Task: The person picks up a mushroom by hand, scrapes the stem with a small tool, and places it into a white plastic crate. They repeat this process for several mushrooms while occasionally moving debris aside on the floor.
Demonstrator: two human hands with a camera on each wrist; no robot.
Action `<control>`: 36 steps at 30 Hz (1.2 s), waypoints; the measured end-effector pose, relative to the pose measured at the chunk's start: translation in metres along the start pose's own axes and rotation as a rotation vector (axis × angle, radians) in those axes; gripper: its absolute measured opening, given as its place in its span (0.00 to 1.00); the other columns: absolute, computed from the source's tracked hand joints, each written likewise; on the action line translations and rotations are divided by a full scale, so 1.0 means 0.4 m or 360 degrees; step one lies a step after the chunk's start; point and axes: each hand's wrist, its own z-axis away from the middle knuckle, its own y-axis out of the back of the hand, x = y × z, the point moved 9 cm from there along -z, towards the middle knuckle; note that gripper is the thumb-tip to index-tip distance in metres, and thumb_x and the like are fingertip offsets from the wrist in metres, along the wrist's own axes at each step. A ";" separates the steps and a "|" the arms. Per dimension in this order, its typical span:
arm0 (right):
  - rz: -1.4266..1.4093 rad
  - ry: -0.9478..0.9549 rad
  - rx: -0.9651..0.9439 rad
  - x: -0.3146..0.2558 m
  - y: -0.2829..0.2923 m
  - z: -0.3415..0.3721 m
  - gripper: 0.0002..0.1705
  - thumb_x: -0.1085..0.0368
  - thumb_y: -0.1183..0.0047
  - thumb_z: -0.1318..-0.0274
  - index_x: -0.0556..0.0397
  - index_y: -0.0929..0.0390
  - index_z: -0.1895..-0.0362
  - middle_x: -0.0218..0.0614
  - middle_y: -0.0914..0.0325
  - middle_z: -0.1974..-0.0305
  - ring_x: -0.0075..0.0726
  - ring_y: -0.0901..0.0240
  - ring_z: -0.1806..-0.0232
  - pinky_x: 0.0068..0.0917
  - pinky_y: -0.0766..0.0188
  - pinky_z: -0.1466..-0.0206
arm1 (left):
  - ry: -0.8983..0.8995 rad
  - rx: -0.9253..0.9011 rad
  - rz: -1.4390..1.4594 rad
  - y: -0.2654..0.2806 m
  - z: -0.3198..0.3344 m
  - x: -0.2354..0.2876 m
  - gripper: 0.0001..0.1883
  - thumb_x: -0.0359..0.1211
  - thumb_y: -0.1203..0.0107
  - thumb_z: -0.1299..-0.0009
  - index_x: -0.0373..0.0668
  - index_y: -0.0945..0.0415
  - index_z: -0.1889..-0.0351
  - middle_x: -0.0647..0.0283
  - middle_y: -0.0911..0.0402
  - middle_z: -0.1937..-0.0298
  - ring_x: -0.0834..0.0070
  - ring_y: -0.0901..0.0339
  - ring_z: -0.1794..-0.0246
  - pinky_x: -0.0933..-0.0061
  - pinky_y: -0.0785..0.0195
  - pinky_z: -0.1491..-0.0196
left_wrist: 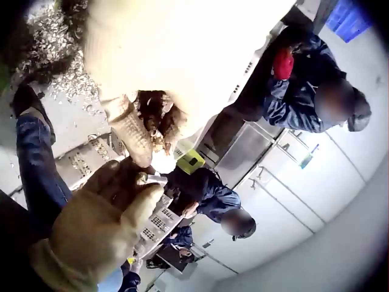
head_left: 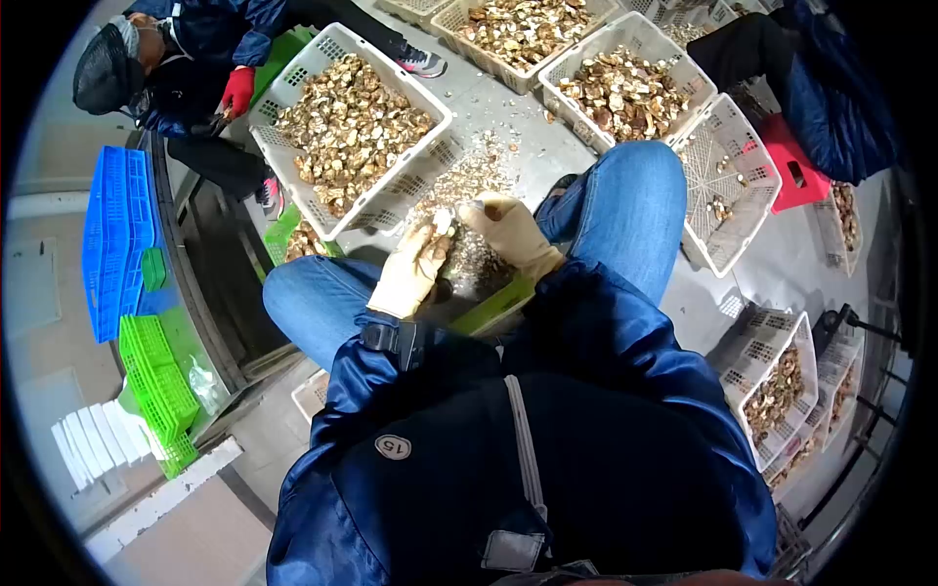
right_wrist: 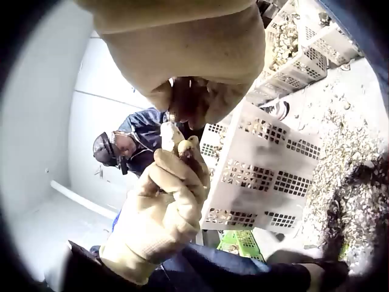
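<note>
Both hands wear cream gloves and meet between my knees. In the head view my left hand [head_left: 408, 273] grips a small brown, mushroom-like piece; the right wrist view shows its pale knob [right_wrist: 185, 146] at the fingertips. A white bit [right_wrist: 171, 135] stands just beside it. My right hand [head_left: 513, 234] faces the left one, its fingers curled. In the left wrist view, its thumb and forefinger pinch a small pale blade-like thing [left_wrist: 153, 179], whose rest is hidden by the glove.
A large white crate [head_left: 293, 200] of brown-and-white pieces stands ahead left, another crate [head_left: 552, 73] ahead right. Pale scraps [head_left: 479, 176] litter the floor between my legs. A person with a red glove [head_left: 237, 93] sits at the left. Blue baskets [head_left: 119, 230] are stacked far left.
</note>
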 end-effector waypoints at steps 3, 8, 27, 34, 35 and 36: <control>0.0084 0.0297 0.0000 -0.039 -0.006 0.009 0.15 0.57 0.46 0.34 0.57 0.19 0.66 0.27 0.24 0.78 0.20 0.35 0.77 0.24 0.37 0.73 | 0.0126 -0.0061 0.0142 0.010 -0.005 -0.025 0.13 0.27 0.50 0.25 0.34 0.29 0.44 0.55 0.20 0.50 0.67 0.21 0.52 0.73 0.25 0.51; 0.0577 -0.0041 -0.0071 -0.072 0.021 0.005 0.17 0.58 0.48 0.36 0.55 0.25 0.75 0.32 0.31 0.84 0.26 0.38 0.82 0.31 0.39 0.76 | 0.0317 -0.0143 0.0347 0.007 0.010 -0.037 0.11 0.26 0.51 0.24 0.34 0.28 0.46 0.58 0.21 0.53 0.71 0.23 0.57 0.76 0.28 0.56; 0.1024 0.0531 -0.0080 -0.005 -0.045 0.013 0.14 0.57 0.49 0.43 0.55 0.23 0.69 0.50 0.23 0.74 0.59 0.25 0.68 0.49 0.29 0.63 | -0.0482 -0.0467 -0.0629 -0.500 -0.324 0.303 0.23 0.27 0.53 0.23 0.34 0.40 0.31 0.47 0.27 0.37 0.57 0.27 0.37 0.63 0.31 0.36; 0.1118 0.0348 -0.0389 0.026 -0.101 0.013 0.16 0.55 0.49 0.41 0.55 0.24 0.72 0.49 0.22 0.71 0.58 0.24 0.67 0.50 0.28 0.63 | -0.0526 0.0461 -0.0908 0.206 -0.227 0.632 0.20 0.30 0.51 0.24 0.38 0.34 0.36 0.52 0.24 0.44 0.58 0.23 0.44 0.62 0.27 0.42; 0.1141 0.0342 -0.0430 0.028 -0.113 0.010 0.16 0.55 0.49 0.41 0.55 0.24 0.72 0.48 0.22 0.71 0.58 0.24 0.67 0.49 0.28 0.63 | -0.0477 0.0515 -0.0897 0.274 -0.213 0.661 0.20 0.31 0.49 0.25 0.42 0.33 0.35 0.56 0.21 0.45 0.59 0.23 0.44 0.63 0.28 0.41; 0.1166 0.0335 -0.0472 0.023 -0.124 0.007 0.16 0.55 0.49 0.41 0.55 0.23 0.72 0.48 0.22 0.71 0.58 0.24 0.67 0.49 0.28 0.63 | -0.0491 0.0689 -0.0884 0.327 -0.212 0.686 0.19 0.31 0.51 0.24 0.42 0.34 0.35 0.56 0.21 0.47 0.60 0.23 0.44 0.64 0.29 0.42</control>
